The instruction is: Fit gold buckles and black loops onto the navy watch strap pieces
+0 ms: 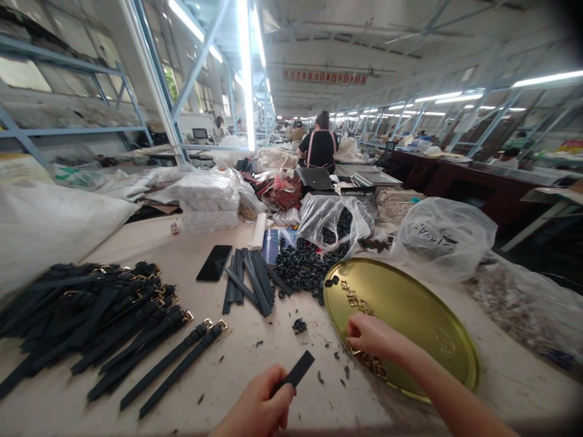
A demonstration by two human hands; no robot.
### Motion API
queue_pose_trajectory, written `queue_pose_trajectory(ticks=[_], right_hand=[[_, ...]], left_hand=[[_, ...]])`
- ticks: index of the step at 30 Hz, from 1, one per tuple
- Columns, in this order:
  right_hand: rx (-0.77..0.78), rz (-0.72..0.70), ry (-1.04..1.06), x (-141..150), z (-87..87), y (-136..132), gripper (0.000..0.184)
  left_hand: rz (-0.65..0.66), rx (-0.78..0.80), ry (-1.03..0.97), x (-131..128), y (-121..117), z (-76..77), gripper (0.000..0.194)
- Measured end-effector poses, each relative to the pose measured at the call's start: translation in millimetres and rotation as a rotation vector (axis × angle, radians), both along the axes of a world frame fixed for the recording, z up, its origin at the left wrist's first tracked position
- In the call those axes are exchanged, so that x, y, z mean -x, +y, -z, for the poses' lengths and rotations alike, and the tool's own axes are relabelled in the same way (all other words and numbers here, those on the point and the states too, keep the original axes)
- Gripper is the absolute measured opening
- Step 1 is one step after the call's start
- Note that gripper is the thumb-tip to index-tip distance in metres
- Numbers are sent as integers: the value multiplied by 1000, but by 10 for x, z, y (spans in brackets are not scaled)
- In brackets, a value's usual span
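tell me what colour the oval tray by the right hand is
The oval tray is shiny, slightly greenish gold; head view.

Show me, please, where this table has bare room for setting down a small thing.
Free: the table between the two separate buckled straps and the left hand, except few scraps; the patch between phone and strap pile; upper middle of the gold oval tray, right of metal fittings. Crowded: black loops beside the tray, plastic bags behind.

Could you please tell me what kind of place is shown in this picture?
Probably a factory workshop for strap goods: many dark, buckled straps lie piled on the table, metal pieces lie on a tray, and long tube lights hang overhead.
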State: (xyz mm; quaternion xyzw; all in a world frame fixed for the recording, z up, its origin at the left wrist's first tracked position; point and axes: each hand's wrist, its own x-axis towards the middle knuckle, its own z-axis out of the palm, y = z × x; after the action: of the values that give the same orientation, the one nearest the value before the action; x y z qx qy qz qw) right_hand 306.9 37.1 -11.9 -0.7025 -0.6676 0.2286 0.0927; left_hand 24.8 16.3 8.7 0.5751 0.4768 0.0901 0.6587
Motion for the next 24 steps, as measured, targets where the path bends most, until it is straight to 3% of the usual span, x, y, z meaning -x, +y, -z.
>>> queue_pose_trajectory(ticks=[5, 11, 16, 19, 24], right_hand=[[-108, 64, 72, 113, -198, -110, 6], [-258, -48, 252, 584, -443, -244, 8], [-286, -8, 112, 646, -358, -288, 11], [-230, -72, 88, 746, -268, -319, 12], [-164, -152, -7, 1073, -153, -268, 10]], left_hand=[[-25, -112, -7, -96, -9, -64, 16], [-63, -456, -11, -287, 139, -276, 18], [-114, -458, 50, -189, 180, -148, 21], [-162, -452, 76, -67, 167, -69, 24], [-175, -447, 71, 39, 160, -91, 24]])
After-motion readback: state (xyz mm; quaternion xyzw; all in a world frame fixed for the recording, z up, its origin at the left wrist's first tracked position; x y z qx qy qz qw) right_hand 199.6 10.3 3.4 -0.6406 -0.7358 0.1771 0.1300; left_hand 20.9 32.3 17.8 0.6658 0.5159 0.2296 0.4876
